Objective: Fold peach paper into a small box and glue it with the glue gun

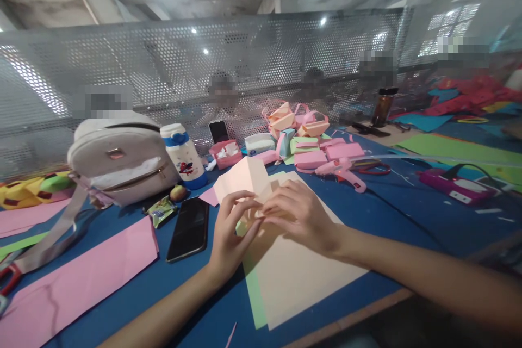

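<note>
A folded sheet of cream paper point(242, 176) stands up between my hands, its upper part rising beyond my fingers. My left hand point(234, 225) pinches its near edge from the left, fingers curled and thumb pressed in. From the right, my right hand point(299, 212) closes its fingers on the same edge, and the fingertips of both hands meet there. Exactly how the paper is creased under them is hidden. Beneath lie a large cream sheet point(310, 283) and a green sheet point(255, 288) that sticks out on its left side.
Left of my hands lie a black phone point(188, 228), a snack packet point(162, 212) and pink paper point(93, 277). Behind stand a backpack point(118, 157), a bottle point(184, 157) and folded paper pieces point(310, 155). A pink glue gun point(342, 171) and a purple power strip point(457, 186) are at right.
</note>
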The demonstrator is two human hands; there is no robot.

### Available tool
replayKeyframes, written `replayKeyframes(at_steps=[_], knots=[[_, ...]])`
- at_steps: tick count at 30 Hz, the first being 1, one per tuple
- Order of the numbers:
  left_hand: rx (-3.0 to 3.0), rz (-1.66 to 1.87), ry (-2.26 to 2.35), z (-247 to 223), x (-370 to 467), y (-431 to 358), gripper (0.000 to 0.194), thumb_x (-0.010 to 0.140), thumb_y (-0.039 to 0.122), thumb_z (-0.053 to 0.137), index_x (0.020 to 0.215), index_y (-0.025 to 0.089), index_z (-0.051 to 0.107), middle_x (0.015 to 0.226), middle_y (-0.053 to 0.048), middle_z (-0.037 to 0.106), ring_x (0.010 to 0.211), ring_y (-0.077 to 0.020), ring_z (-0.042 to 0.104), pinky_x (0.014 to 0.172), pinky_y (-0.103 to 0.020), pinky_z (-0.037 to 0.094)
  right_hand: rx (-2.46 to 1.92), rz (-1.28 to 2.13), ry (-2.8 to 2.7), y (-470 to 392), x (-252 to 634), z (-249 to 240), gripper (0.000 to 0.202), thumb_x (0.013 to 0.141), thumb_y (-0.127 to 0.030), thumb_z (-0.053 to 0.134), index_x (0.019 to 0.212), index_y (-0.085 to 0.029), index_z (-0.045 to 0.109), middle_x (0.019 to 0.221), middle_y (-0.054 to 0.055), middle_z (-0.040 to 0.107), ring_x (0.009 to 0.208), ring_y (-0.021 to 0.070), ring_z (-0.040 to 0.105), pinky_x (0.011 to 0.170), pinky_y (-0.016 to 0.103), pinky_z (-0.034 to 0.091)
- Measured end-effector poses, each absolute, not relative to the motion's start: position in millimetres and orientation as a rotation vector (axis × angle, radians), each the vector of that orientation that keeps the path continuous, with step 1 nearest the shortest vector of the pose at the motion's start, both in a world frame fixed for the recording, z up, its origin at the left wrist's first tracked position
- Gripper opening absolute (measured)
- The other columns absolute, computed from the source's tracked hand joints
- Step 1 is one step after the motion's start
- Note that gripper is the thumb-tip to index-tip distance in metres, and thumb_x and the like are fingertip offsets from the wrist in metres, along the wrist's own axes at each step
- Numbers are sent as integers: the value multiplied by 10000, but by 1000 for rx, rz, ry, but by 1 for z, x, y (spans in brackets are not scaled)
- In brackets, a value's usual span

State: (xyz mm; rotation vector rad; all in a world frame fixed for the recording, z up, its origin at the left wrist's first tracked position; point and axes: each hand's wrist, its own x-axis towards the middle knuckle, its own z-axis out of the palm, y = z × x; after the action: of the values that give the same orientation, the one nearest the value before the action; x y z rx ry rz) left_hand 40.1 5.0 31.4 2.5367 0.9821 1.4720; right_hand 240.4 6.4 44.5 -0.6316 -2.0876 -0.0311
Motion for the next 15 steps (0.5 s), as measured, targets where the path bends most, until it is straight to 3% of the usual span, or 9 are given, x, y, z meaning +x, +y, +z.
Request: replayKeyframes(at_steps=[15], knots=[[2634, 1467, 1043, 33, 40, 3, 122, 898, 146, 630, 974, 237, 657, 1171, -71, 586, 1114, -238, 567, 912, -369, 439, -717, -65, -2166, 12, 260, 44, 115, 969, -222, 602, 870, -189, 649, 861, 33, 686, 845, 194, 550, 762, 330, 364]])
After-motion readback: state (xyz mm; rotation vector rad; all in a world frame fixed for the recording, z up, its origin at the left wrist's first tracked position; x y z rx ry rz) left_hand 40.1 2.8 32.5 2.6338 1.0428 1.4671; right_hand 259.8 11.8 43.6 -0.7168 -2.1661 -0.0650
